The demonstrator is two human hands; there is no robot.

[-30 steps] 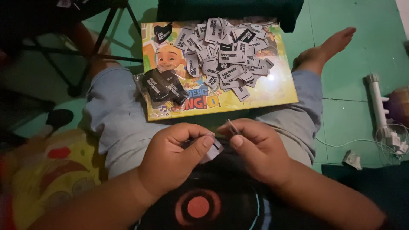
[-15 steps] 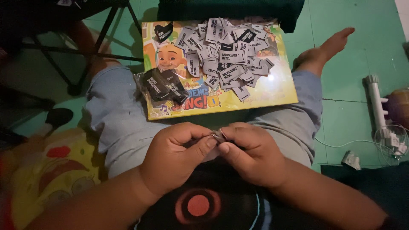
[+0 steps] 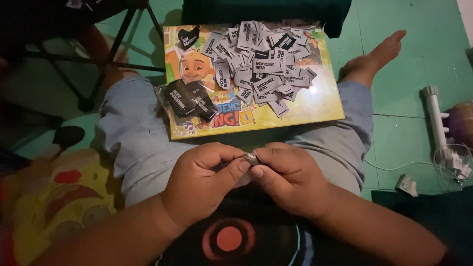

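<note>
Green floor; label [image 3: 253, 158] pinched between left hand [image 3: 204, 184], right hand [image 3: 290, 180]

Grey woven labels [image 3: 256, 64] lie heaped on a yellow cartoon-printed box [image 3: 315, 106]; black labels in a clear packet [image 3: 189, 101] rest at its left edge.

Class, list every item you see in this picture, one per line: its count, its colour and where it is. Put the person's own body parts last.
board: one, yellow with cartoon print, across the lap
loose labels: many, grey and black, heaped on the board
packet of labels: one, clear with black labels, board's left edge
stand: one, black, upper left
power strip: one, white, floor at right
cushion: one, yellow, lower left
small label: one, grey, pinched between both hands
left hand: one
right hand: one
foot: one, bare, upper right
</note>
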